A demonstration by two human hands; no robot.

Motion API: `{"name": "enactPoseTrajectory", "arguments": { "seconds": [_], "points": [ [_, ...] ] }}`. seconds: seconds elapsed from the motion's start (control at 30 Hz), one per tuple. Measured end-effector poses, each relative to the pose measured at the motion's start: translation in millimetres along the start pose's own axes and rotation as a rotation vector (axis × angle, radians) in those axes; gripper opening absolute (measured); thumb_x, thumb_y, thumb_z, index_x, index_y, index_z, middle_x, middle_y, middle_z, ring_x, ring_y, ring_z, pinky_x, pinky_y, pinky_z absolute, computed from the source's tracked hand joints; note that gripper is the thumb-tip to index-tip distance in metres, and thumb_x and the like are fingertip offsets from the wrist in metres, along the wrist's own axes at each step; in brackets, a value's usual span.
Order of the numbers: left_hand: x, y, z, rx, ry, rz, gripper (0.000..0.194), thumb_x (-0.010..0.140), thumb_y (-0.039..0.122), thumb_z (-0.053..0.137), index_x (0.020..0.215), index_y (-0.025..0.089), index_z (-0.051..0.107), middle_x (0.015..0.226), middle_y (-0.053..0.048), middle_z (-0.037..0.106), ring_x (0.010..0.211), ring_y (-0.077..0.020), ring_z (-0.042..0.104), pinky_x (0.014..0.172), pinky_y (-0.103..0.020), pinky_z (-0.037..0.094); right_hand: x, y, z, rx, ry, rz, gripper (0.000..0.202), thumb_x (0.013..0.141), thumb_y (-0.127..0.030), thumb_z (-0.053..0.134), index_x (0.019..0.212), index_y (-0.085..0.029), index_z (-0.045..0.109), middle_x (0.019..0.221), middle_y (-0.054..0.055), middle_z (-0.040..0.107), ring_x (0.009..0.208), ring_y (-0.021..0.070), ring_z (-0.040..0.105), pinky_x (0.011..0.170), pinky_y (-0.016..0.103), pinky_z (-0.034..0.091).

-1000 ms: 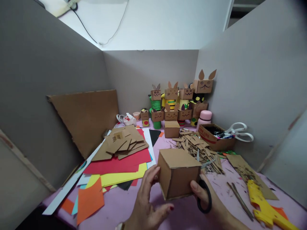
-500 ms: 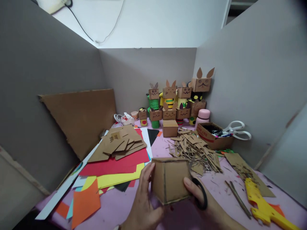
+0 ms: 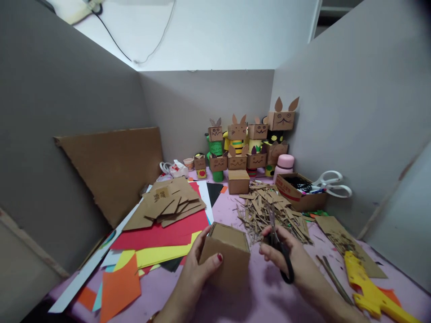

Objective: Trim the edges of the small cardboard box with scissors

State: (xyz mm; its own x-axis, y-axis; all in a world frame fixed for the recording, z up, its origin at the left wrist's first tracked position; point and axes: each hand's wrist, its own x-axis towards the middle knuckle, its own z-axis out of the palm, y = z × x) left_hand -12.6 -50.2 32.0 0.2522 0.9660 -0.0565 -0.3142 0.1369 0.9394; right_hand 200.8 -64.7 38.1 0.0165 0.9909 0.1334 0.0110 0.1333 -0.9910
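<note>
A small brown cardboard box [image 3: 229, 258] is gripped at its left side by my left hand [image 3: 198, 269], the thumb across its near face. Some of the fingers are hidden behind the box. To the right of it, apart from the box, my right hand [image 3: 289, 251] holds black-handled scissors [image 3: 276, 244], blades pointing up and away from me. Beyond the scissors lies a heap of cardboard scraps [image 3: 266, 202]. Another cardboard box [image 3: 239, 183] stands farther back, in front of several cardboard animal figures [image 3: 237, 132] with drawn faces.
Stacked cardboard pieces [image 3: 175, 197] and coloured paper sheets [image 3: 161, 233] cover the left. On the right are a yellow glue gun [image 3: 367, 285], a stained cardboard piece [image 3: 346, 242], and an open box [image 3: 303, 202] with white-handled scissors [image 3: 332, 184]. A pink bottle [image 3: 284, 166] stands behind. Grey panels enclose the table.
The box has been turned and tilted in my left hand, so a different face shows. My right hand has come away from it to the right, with the scissors.
</note>
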Motion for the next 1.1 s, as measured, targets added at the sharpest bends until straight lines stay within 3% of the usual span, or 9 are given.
{"name": "enactPoseTrajectory", "arguments": {
  "seconds": [0.2,0.33,0.5,0.73,0.93,1.1],
  "points": [
    [3,-5,-2.2,0.121,-0.025,0.010,0.086,0.064,0.043,0.077,0.135,0.019,0.035,0.127,-0.017,0.061,0.113,-0.0346,0.059,0.092,-0.045,0.047,-13,10,6,-0.060,-0.064,-0.234,0.037,0.070,-0.035,0.078,0.101,-0.030,0.059,0.096,0.002,0.067,0.078,0.0187,0.058,0.067,0.030,0.046],
    [5,-8,-1.8,0.241,-0.039,0.065,0.087,0.058,0.044,0.079,0.131,0.018,0.040,0.129,-0.015,0.058,0.115,-0.0341,0.056,0.092,-0.042,0.047,-17,6,5,-0.143,-0.184,-0.282,0.039,0.065,-0.037,0.080,0.100,-0.031,0.066,0.097,0.004,0.068,0.085,0.0242,0.060,0.070,0.033,0.045],
    [2,-7,1.5,0.293,-0.059,0.069,0.088,0.058,0.041,0.078,0.132,0.019,0.036,0.133,-0.015,0.055,0.118,-0.0337,0.054,0.095,-0.043,0.045,-19,-1,3,-0.017,-0.258,-0.205,0.040,0.062,-0.035,0.081,0.100,-0.033,0.066,0.098,0.002,0.071,0.086,0.0240,0.060,0.072,0.034,0.045],
    [-1,-6,3.4,0.395,-0.031,0.102,0.084,0.060,0.041,0.077,0.131,0.018,0.039,0.133,-0.015,0.055,0.120,-0.0341,0.052,0.098,-0.043,0.044,-23,-1,3,0.074,-0.344,-0.133,0.042,0.067,-0.034,0.080,0.105,-0.032,0.064,0.107,0.004,0.069,0.102,0.0266,0.060,0.089,0.039,0.043],
    [-6,-12,7.1,0.470,-0.055,0.134,0.091,0.054,0.043,0.080,0.133,0.022,0.039,0.136,-0.014,0.051,0.123,-0.0366,0.049,0.102,-0.048,0.039,-27,-10,3,0.128,-0.348,-0.131,0.040,0.063,-0.041,0.081,0.099,-0.030,0.065,0.102,0.005,0.071,0.096,0.0273,0.062,0.084,0.039,0.045],
    [-8,-7,11.3,0.478,-0.033,0.150,0.091,0.053,0.042,0.080,0.132,0.024,0.040,0.137,-0.012,0.049,0.126,-0.0358,0.046,0.104,-0.047,0.037,-25,-9,-2,0.054,-0.362,-0.115,0.037,0.065,-0.043,0.079,0.096,-0.030,0.062,0.096,0.004,0.072,0.083,0.0227,0.059,0.075,0.035,0.044]
  ]
}}
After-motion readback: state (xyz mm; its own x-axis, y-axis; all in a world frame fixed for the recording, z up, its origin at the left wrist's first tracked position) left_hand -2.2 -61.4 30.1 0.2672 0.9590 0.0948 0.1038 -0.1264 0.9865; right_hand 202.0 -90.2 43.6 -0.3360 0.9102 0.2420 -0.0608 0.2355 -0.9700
